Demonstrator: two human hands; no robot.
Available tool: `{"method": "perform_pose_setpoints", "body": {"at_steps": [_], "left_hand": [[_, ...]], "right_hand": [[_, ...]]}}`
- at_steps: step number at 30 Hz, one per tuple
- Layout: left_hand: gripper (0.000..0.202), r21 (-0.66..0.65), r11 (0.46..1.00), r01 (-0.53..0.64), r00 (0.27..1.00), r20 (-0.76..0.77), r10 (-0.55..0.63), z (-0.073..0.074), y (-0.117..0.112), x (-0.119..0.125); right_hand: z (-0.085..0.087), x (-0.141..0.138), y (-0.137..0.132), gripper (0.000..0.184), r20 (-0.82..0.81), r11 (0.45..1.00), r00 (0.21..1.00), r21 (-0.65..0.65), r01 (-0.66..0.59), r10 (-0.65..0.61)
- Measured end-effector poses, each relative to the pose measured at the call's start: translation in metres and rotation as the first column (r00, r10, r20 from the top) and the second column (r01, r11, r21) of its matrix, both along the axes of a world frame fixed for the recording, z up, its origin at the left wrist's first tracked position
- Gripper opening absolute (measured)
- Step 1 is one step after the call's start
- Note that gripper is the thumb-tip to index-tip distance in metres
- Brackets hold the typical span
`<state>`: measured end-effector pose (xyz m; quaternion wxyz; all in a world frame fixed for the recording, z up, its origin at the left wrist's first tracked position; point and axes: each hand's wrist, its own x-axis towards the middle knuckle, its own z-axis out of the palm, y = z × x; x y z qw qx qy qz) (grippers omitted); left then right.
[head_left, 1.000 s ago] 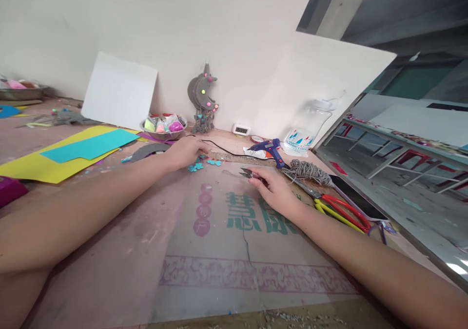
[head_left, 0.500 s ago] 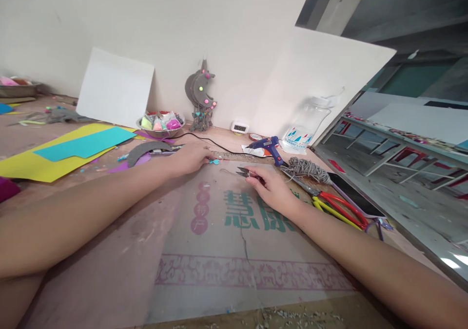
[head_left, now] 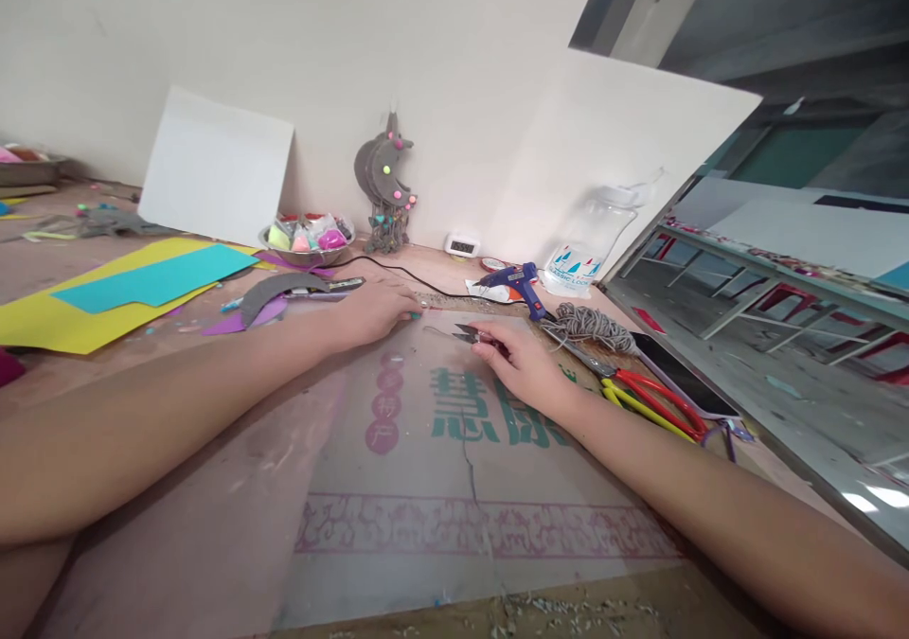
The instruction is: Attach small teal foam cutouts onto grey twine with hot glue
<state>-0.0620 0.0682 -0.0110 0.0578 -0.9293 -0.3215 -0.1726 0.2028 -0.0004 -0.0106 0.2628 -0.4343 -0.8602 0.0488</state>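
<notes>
My right hand (head_left: 522,360) is closed around small thread snips (head_left: 469,334), whose dark pointed blades face left. A thin grey strand lies by the blade tips. To the left, my left hand (head_left: 376,312) rests at the far edge of the printed plastic sheet (head_left: 418,525), its fingers bent together over a small teal piece (head_left: 414,316). Most of that piece is hidden under the fingertips. A grey felt crescent (head_left: 276,293) lies beside my left wrist, on purple material.
Right of my right hand are a blue glue gun (head_left: 522,284), grey cord (head_left: 597,327), red-handled pliers (head_left: 660,398) and a phone (head_left: 686,374). A bowl of coloured bits (head_left: 305,256), a small clock (head_left: 463,244) and a plastic jug (head_left: 586,241) stand by the wall.
My left hand's fingers have moved over the teal piece, covering most of it. My right hand keeps the snips in nearly the same place. The view has shifted slightly.
</notes>
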Motion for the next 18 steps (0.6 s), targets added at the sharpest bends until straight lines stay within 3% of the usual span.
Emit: {"method": "perform_pose_setpoints", "body": {"at_steps": [10, 14, 18], "left_hand": [[0.022, -0.049, 0.995, -0.089, 0.995, 0.04, 0.091, 0.004, -0.008, 0.007], [0.026, -0.16, 0.982, -0.097, 0.986, 0.121, 0.117, 0.021, -0.005, -0.002], [0.023, -0.295, 0.907, -0.3, 0.945, 0.038, 0.325, 0.046, -0.001, -0.023]], "right_hand": [[0.003, -0.002, -0.002, 0.034, 0.023, 1.0, 1.0, -0.009, -0.002, 0.003], [0.003, -0.001, -0.001, 0.035, 0.021, 1.0, 1.0, -0.018, -0.005, 0.005], [0.006, -0.001, -0.002, 0.035, 0.086, 0.998, 0.994, -0.013, -0.065, 0.066]]}}
